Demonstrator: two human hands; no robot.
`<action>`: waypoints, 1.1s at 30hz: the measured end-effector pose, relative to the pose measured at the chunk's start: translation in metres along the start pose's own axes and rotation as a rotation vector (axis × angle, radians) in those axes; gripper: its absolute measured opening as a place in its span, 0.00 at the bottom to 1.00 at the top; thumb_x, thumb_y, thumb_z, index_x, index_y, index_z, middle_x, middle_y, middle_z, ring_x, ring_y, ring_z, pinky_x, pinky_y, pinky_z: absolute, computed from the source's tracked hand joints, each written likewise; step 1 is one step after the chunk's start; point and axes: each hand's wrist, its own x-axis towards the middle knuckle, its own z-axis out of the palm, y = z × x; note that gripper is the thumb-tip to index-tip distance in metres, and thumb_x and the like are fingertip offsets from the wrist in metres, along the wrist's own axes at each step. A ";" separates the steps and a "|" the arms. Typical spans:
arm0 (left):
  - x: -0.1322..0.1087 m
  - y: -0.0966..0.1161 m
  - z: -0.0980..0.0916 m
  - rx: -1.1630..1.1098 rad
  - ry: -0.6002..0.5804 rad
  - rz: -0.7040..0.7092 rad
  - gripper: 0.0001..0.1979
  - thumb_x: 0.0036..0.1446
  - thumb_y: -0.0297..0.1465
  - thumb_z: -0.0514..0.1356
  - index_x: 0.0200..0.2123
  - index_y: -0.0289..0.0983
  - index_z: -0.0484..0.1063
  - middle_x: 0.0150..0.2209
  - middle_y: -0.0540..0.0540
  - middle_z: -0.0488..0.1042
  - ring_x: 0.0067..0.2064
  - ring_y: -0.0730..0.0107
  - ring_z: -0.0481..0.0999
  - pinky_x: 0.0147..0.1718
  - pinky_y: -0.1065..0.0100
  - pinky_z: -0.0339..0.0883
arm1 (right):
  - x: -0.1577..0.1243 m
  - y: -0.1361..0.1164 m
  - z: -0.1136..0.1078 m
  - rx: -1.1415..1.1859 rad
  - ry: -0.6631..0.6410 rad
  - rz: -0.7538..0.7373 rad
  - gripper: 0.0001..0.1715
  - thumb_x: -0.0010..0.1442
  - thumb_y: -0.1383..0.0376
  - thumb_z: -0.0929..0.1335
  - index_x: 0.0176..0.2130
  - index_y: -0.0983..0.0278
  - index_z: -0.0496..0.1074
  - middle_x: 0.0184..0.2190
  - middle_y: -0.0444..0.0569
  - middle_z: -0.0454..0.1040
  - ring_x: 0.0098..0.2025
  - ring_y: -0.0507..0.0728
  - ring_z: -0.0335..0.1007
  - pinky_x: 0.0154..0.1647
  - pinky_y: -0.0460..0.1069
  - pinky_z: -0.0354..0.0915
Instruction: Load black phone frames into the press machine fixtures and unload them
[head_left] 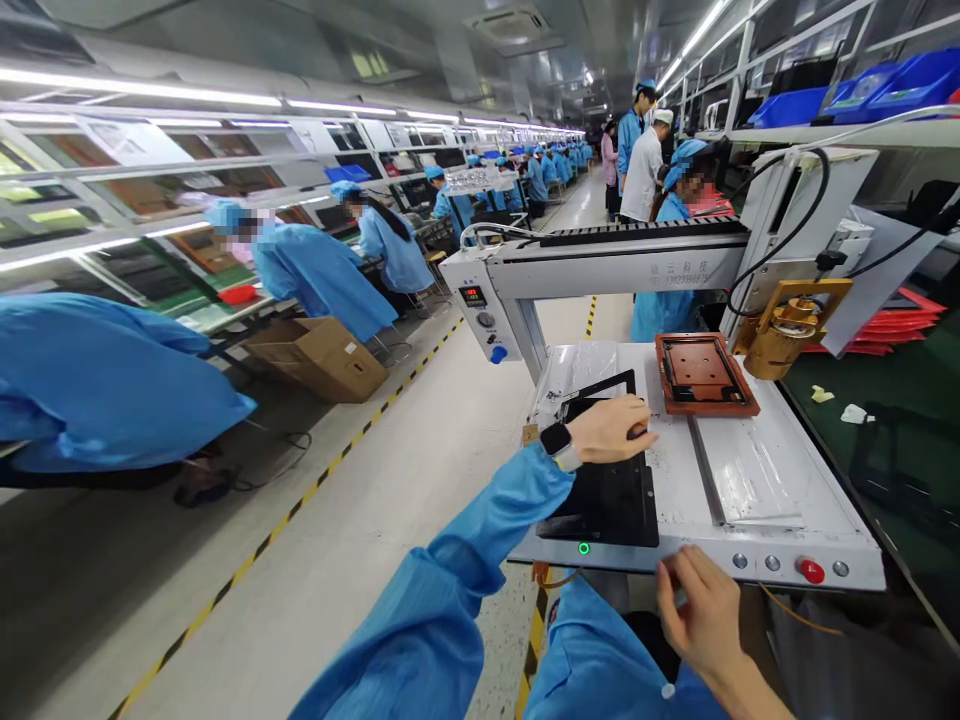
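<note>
My left hand (611, 430), with a smartwatch (559, 443) on its wrist, is over a flat black panel (611, 505) on the white machine bed. Its fingers are curled together, and what they hold, if anything, is hidden. A thin black frame (619, 383) lies just beyond it. My right hand (701, 610) hovers by the machine's front edge, fingers loosely bent, thumb apart, nothing visible in it. To the right of the left hand, a reddish-brown fixture (706, 375) carries a black frame piece.
A gantry beam (622, 262) crosses behind the bed, with a brass-coloured head (784, 340) at right. The front edge has several buttons, including a red one (811, 570). Red sheets (877, 320) are stacked at right. Several people in blue work along the line; a cardboard box (322, 357) stands left.
</note>
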 end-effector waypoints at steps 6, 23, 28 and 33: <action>-0.033 0.023 -0.061 -0.072 0.071 -0.134 0.17 0.74 0.44 0.57 0.35 0.39 0.64 0.28 0.50 0.68 0.34 0.64 0.68 0.41 0.62 0.61 | 0.068 -0.020 0.047 -0.135 -0.270 -0.121 0.15 0.74 0.70 0.64 0.55 0.70 0.76 0.51 0.56 0.75 0.53 0.65 0.60 0.56 0.62 0.57; -0.106 0.027 -0.097 -0.388 0.399 -0.404 0.24 0.76 0.46 0.54 0.31 0.39 0.73 0.19 0.50 0.71 0.31 0.66 0.75 0.46 0.62 0.69 | 0.115 -0.022 0.039 -0.184 -0.759 0.149 0.10 0.64 0.73 0.76 0.46 0.63 0.86 0.47 0.53 0.78 0.57 0.68 0.69 0.61 0.65 0.66; -0.115 0.022 -0.091 -0.508 0.557 -0.483 0.27 0.75 0.52 0.56 0.33 0.35 0.72 0.17 0.53 0.66 0.20 0.75 0.64 0.29 0.69 0.62 | 0.104 -0.026 -0.010 0.214 -0.268 -0.047 0.16 0.68 0.75 0.74 0.49 0.57 0.84 0.43 0.49 0.75 0.49 0.58 0.67 0.48 0.53 0.70; -0.119 0.027 -0.080 -0.675 0.660 -0.471 0.31 0.73 0.52 0.63 0.61 0.28 0.72 0.25 0.55 0.66 0.24 0.78 0.62 0.26 0.72 0.57 | 0.099 -0.057 -0.057 0.005 -0.050 -0.518 0.17 0.77 0.70 0.68 0.61 0.64 0.78 0.47 0.52 0.76 0.51 0.56 0.68 0.50 0.47 0.72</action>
